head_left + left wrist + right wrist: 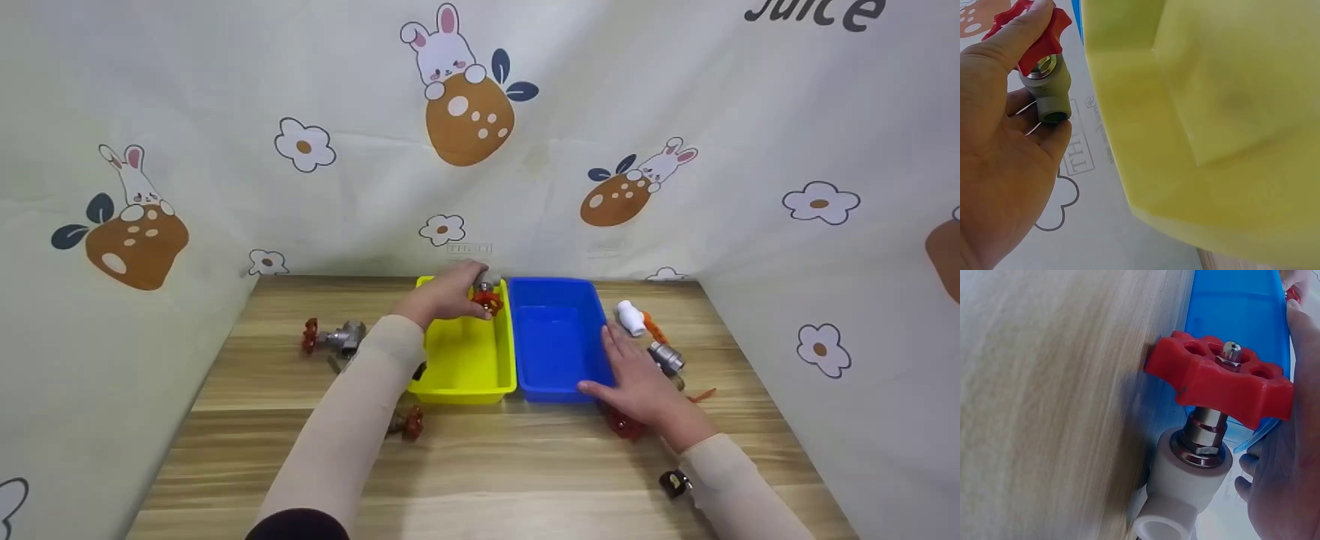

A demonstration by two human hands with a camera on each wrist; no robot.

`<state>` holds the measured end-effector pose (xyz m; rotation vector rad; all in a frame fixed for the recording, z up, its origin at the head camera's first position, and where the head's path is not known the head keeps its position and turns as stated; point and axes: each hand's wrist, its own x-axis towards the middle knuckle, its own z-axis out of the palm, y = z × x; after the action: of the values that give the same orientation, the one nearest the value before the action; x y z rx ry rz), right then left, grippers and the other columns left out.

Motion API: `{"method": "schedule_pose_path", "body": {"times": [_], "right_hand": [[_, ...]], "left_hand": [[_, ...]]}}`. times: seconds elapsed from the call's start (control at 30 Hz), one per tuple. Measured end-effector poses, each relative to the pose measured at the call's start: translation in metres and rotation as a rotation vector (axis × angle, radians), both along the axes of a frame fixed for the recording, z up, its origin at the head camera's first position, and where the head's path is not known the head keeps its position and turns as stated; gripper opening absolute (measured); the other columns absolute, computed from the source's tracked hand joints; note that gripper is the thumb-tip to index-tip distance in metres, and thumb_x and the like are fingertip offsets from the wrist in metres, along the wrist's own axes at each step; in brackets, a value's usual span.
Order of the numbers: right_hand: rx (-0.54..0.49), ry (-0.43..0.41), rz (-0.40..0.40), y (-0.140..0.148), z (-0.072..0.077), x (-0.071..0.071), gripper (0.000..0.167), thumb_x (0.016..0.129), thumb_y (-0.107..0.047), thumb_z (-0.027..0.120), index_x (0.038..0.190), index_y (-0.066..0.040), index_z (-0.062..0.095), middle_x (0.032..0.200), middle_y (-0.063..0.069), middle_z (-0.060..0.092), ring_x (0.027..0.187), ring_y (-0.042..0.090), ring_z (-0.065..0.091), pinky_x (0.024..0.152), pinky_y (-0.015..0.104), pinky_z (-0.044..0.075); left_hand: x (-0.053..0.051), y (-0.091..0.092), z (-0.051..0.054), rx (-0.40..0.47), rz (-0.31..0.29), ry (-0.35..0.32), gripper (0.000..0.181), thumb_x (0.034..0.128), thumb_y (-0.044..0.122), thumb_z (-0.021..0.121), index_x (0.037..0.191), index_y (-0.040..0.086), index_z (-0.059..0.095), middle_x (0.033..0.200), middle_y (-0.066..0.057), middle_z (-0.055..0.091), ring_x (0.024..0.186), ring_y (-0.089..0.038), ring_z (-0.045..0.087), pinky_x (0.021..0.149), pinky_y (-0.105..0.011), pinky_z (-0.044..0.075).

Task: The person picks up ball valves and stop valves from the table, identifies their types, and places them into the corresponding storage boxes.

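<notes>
Worktop [525,480]: wood-grained, under everything, the blue tray [559,394] included.
Black-handled piece [673,484]: nearer than the blue tray and to its right, beside the sleeve.
White valve with red wheel [1219,391]: on the worktop just off the blue tray's near right corner, beneath the right hand [641,384]; whether they touch cannot be told.
Small red-wheeled valve [412,423]: left of the blue tray and nearer, partly hidden.
Right hand: fingers straight, grasping nothing, laid along the blue tray's right wall.
Yellow tray [461,394]: just left of the blue tray.
Metal valve [666,358]: right of the blue tray.
Orange-handled white valve [631,318]: right of the blue tray, farther back.
Left hand [448,294]: fingers and thumb grasping a grey valve with red wheel [487,301], just left of the blue tray's far left corner.
Printed cloth [570,225]: behind the blue tray.
</notes>
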<state>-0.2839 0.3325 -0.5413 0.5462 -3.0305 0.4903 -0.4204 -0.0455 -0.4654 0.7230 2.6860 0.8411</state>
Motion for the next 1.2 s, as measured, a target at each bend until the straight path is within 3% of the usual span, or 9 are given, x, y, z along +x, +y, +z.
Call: {"method": "schedule_pose_path", "body": {"times": [0.2, 0.53, 0.97, 1.2], "right_hand": [[-0.014, 0.010, 0.006, 0.000, 0.000, 0.001, 0.117, 0.100, -0.075, 0.061, 0.174, 0.005, 0.018, 0.182, 0.024, 0.015, 0.166, 0.050, 0.018, 0.126, 0.077, 0.026], [-0.002, -0.020, -0.005, 0.001, 0.000, 0.000, 0.118, 0.100, -0.078, 0.060, 0.175, 0.001, 0.014, 0.184, 0.020, 0.009, 0.167, 0.047, 0.015, 0.127, 0.075, 0.024], [-0.004, -0.009, -0.001, 0.001, -0.002, -0.001, 0.118, 0.100, -0.079, 0.059, 0.175, 0.001, 0.015, 0.184, 0.022, 0.012, 0.167, 0.048, 0.016, 0.127, 0.073, 0.026], [-0.007, 0.000, 0.011, 0.001, 0.000, 0.000, 0.117, 0.101, -0.076, 0.061, 0.174, 0.004, 0.016, 0.182, 0.025, 0.015, 0.166, 0.049, 0.018, 0.127, 0.073, 0.027]], "left_hand": [[-0.002, 0.002, -0.004, -0.005, 0.005, -0.021, 0.095, 0.0933, 0.032, 0.093, 0.169, 0.009, 0.041, 0.165, -0.011, 0.049, 0.145, -0.030, 0.049, 0.130, -0.048, 0.037], [-0.004, 0.000, -0.015, 0.004, 0.049, -0.094, 0.082, 0.0930, 0.030, 0.093, 0.160, 0.016, 0.049, 0.145, -0.003, 0.057, 0.129, -0.027, 0.055, 0.123, -0.048, 0.046], [-0.008, 0.005, -0.023, -0.032, 0.062, -0.165, 0.074, 0.0930, 0.028, 0.093, 0.153, 0.012, 0.052, 0.139, -0.006, 0.062, 0.125, -0.028, 0.058, 0.121, -0.048, 0.047], [-0.011, 0.009, -0.029, -0.072, 0.091, -0.211, 0.072, 0.0930, 0.033, 0.093, 0.153, 0.016, 0.056, 0.132, -0.001, 0.064, 0.123, -0.026, 0.059, 0.120, -0.047, 0.047]]}}
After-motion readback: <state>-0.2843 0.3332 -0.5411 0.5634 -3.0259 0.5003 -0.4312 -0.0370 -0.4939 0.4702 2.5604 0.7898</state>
